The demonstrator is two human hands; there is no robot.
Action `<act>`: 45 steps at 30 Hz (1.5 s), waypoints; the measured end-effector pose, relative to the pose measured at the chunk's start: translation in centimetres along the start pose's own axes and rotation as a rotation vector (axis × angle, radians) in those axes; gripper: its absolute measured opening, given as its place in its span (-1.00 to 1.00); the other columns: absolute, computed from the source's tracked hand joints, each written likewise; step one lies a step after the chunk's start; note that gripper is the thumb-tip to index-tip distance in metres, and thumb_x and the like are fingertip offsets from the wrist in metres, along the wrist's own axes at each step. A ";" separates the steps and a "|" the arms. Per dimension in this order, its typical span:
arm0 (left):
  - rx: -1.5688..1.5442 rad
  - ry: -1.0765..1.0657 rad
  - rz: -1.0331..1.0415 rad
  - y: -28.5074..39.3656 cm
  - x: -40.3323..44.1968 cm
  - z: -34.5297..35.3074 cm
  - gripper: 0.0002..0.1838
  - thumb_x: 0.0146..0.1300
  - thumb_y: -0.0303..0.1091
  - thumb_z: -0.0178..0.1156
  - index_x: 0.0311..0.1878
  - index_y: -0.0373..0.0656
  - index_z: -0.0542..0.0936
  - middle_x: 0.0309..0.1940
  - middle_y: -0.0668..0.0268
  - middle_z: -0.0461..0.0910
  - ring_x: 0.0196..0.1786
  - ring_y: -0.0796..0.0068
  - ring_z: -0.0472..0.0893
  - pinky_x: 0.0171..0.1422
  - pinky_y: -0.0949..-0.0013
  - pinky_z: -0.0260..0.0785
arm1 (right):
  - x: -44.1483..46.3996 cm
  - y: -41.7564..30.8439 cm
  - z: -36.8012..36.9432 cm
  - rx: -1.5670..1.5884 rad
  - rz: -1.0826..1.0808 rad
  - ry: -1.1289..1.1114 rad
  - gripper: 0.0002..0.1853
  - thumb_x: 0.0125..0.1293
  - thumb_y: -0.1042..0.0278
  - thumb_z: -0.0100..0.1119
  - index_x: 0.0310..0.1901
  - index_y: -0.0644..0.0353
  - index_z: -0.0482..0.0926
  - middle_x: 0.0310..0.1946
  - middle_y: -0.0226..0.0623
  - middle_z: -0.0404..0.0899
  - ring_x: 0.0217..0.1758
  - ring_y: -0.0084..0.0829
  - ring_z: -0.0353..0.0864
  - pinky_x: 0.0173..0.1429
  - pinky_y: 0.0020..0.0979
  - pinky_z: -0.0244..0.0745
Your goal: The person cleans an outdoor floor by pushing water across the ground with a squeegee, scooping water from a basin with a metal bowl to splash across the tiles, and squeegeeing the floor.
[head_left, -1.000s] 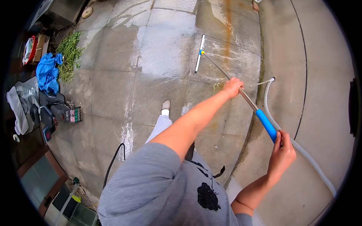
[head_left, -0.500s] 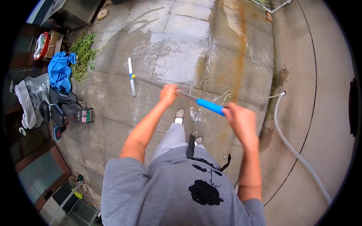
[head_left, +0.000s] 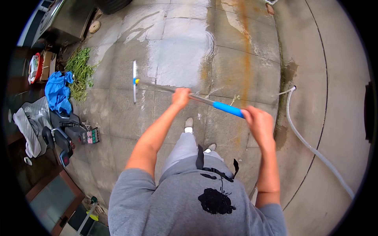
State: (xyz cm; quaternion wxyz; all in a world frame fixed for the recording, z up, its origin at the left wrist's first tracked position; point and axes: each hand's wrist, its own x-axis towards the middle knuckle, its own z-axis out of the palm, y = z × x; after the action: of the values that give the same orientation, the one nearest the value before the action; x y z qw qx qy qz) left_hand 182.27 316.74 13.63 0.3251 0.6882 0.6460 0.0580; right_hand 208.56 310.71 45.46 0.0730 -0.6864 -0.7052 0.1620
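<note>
A floor squeegee with a long metal pole is in both my hands. Around the bare middle of the pole, my left hand (head_left: 181, 98) is closed. My right hand (head_left: 258, 122) grips the end of the blue foam handle (head_left: 228, 109). The narrow white squeegee head (head_left: 135, 91), with a yellow joint at its centre, is down at the paving on the left, nearly in line with my view. Wet paving (head_left: 181, 59) with a pale sheen of water lies beyond the pole.
A grey hose (head_left: 315, 151) comes out of the right wall (head_left: 311, 98). On the left are cut green plants (head_left: 81, 70), a blue cloth (head_left: 59, 92), a scooter-like vehicle (head_left: 61, 141) and a red basin (head_left: 38, 67). My checked slippers (head_left: 189, 124) stand on the slabs.
The view has turned slightly, so the things at left sit lower. Both hands have shifted a little right in view; the squeegee head stands straighter. Ripples in the water have spread and calmed.
</note>
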 end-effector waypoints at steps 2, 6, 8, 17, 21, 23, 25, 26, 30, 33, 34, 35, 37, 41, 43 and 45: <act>-0.039 -0.089 0.116 7.5 1.5 0.1 -0.82 0.09 -0.30 0.28 -0.19 0.06 0.64 -0.20 0.23 0.63 0.03 0.10 0.52 0.04 0.06 0.43 | -2.5 1.3 -4.1 -0.071 0.210 0.011 -0.83 0.25 0.20 0.24 -0.32 0.09 0.67 -0.49 -0.14 0.61 -0.45 -0.10 0.60 -0.35 -0.22 0.44; -0.183 -0.099 0.396 19.6 2.7 3.5 -0.86 0.06 -0.33 0.29 -0.26 0.08 0.62 -0.23 0.25 0.58 0.05 0.13 0.51 0.04 0.05 0.43 | -8.3 2.0 -9.5 -0.152 0.438 0.143 -0.87 0.25 0.28 0.26 -0.33 0.14 0.66 -0.55 -0.13 0.57 -0.56 -0.17 0.54 -0.42 -0.28 0.39; -0.287 -0.105 0.538 24.5 2.6 6.2 -0.83 0.03 -0.37 0.30 -0.27 0.06 0.60 -0.23 0.25 0.55 0.06 0.14 0.49 0.06 0.08 0.42 | -11.0 1.5 -10.8 -0.250 0.424 0.237 -0.88 0.23 0.29 0.28 -0.33 0.14 0.66 -0.56 -0.16 0.56 -0.57 -0.17 0.53 -0.44 -0.27 0.38; -0.477 -0.340 0.909 37.1 -8.4 11.8 -0.57 -0.12 -0.34 0.39 -0.09 -0.09 0.58 -0.21 0.18 0.51 0.02 0.09 0.48 0.09 0.08 0.36 | -17.2 -2.6 -14.7 -0.492 0.654 0.194 -0.89 0.23 0.31 0.27 -0.32 0.15 0.63 -0.55 -0.21 0.58 -0.59 -0.15 0.51 -0.48 -0.26 0.37; -0.969 -0.467 1.126 40.3 -16.5 5.5 -0.55 -0.11 -0.37 0.38 -0.06 -0.16 0.57 -0.31 0.25 0.56 -0.13 0.18 0.53 0.06 0.23 0.29 | -19.2 -2.2 -17.1 -0.313 0.711 0.223 -0.82 0.18 0.28 0.32 -0.29 0.19 0.62 -0.53 -0.16 0.59 -0.60 -0.12 0.47 -0.49 -0.27 0.35; -1.082 -0.512 1.164 42.1 -18.4 2.0 -0.61 -0.11 -0.40 0.37 -0.12 -0.14 0.58 -0.39 0.28 0.57 -0.23 0.23 0.54 0.03 0.25 0.30 | -19.7 -1.9 -18.5 -0.132 0.677 0.295 -0.48 0.26 -0.14 0.16 -0.24 0.31 0.62 -0.55 -0.14 0.56 -0.61 -0.26 0.47 -0.50 -0.34 0.30; -1.142 -0.600 1.196 42.9 -19.3 0.1 -0.68 -0.10 -0.43 0.36 -0.19 -0.13 0.59 -0.45 0.29 0.57 -0.32 0.28 0.54 -0.03 0.28 0.31 | -20.2 -1.1 -19.4 0.032 0.578 0.448 -0.26 0.30 -0.36 -0.04 -0.23 0.37 0.61 -0.56 -0.15 0.53 -0.58 -0.36 0.47 -0.49 -0.37 0.27; -1.142 -0.656 1.210 43.4 -18.9 -0.4 -0.71 -0.10 -0.45 0.36 -0.23 -0.13 0.59 -0.48 0.30 0.56 -0.36 0.30 0.54 -0.07 0.30 0.33 | -20.4 -0.5 -19.5 0.101 0.589 0.507 -0.08 0.34 -0.49 -0.39 -0.24 0.41 0.62 -0.57 -0.24 0.50 -0.52 -0.45 0.46 -0.46 -0.43 0.27; -1.110 -0.990 1.060 44.5 -14.9 -2.2 -0.81 -0.08 -0.48 0.36 -0.36 -0.17 0.58 -0.53 0.31 0.53 -0.41 0.49 0.54 -0.23 0.40 0.35 | -20.2 7.2 -15.0 0.807 0.718 0.953 -0.42 0.50 -0.06 -0.27 -0.04 0.37 0.57 -0.53 -0.41 0.47 -0.47 -0.57 0.42 -0.30 -0.49 0.37; -1.074 -1.090 0.957 44.7 -10.1 -2.7 -0.80 -0.08 -0.48 0.39 -0.38 -0.23 0.56 -0.50 0.39 0.52 -0.36 0.68 0.46 -0.27 0.47 0.32 | -17.8 15.1 -4.7 0.356 0.961 0.945 -0.51 0.48 0.09 -0.09 0.22 0.33 0.41 0.13 -0.12 0.49 0.21 -0.32 0.45 0.30 -0.30 0.30; -1.023 -1.077 0.982 44.7 -8.6 -2.7 -0.82 -0.05 -0.51 0.38 -0.39 -0.22 0.55 -0.47 0.40 0.51 -0.36 0.68 0.46 -0.26 0.47 0.33 | -17.2 16.7 -0.2 0.410 1.078 0.832 -0.37 0.46 -0.03 -0.08 0.37 0.30 0.23 0.40 -0.01 0.19 0.48 -0.20 0.13 0.49 -0.23 0.04; -1.001 -1.095 0.972 44.8 -7.3 -3.0 -0.83 -0.02 -0.52 0.36 -0.39 -0.21 0.53 -0.46 0.41 0.50 -0.35 0.68 0.46 -0.24 0.47 0.32 | -16.3 17.5 2.7 0.822 1.196 0.733 -0.21 0.37 -0.21 -0.09 0.42 0.23 0.05 0.45 -0.02 0.02 0.51 -0.13 0.01 0.47 -0.10 0.04; -0.959 -1.126 0.944 44.8 -4.9 -3.7 -0.86 0.07 -0.55 0.31 -0.38 -0.19 0.51 -0.43 0.45 0.50 -0.32 0.68 0.46 -0.20 0.46 0.35 | -14.1 19.0 8.7 1.614 1.237 0.541 0.02 0.22 -0.49 -0.11 0.49 0.07 -0.16 0.50 0.02 -0.16 0.54 0.02 -0.11 0.42 0.11 0.09; -0.774 -1.103 1.093 45.0 -1.4 -5.2 -0.85 0.09 -0.44 0.34 -0.37 -0.21 0.53 -0.50 0.38 0.47 -0.38 0.60 0.46 -0.24 0.47 0.33 | -5.5 24.3 18.7 2.177 0.720 0.611 -0.52 0.29 -0.11 -0.01 0.03 0.07 0.23 -0.03 -0.22 0.26 0.07 -0.23 0.29 0.13 -0.16 0.35; -0.643 -0.907 0.935 45.9 1.4 -7.1 -0.89 0.19 -0.43 0.25 -0.39 -0.22 0.55 -0.48 0.32 0.53 -0.36 0.53 0.52 -0.22 0.44 0.36 | 0.9 26.7 21.8 2.071 0.408 0.838 -0.82 0.37 0.21 0.07 -0.30 0.13 0.50 -0.39 -0.41 0.55 -0.24 -0.45 0.56 -0.05 -0.40 0.50; -0.575 -0.814 0.901 46.8 5.2 -10.0 -0.90 0.23 -0.45 0.20 -0.38 -0.26 0.58 -0.46 0.31 0.55 -0.37 0.51 0.51 -0.23 0.44 0.35 | 6.3 29.6 21.6 2.359 0.924 0.683 -0.95 0.26 0.44 0.10 -0.35 0.14 0.45 -0.41 -0.35 0.43 -0.37 -0.41 0.45 -0.18 -0.34 0.52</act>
State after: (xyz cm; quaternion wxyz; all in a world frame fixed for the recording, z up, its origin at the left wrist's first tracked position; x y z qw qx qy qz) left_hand 217.98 327.41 44.14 0.6572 0.7436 0.0802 0.0936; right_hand 229.21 314.36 14.73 0.7375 -0.3931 0.2123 0.5065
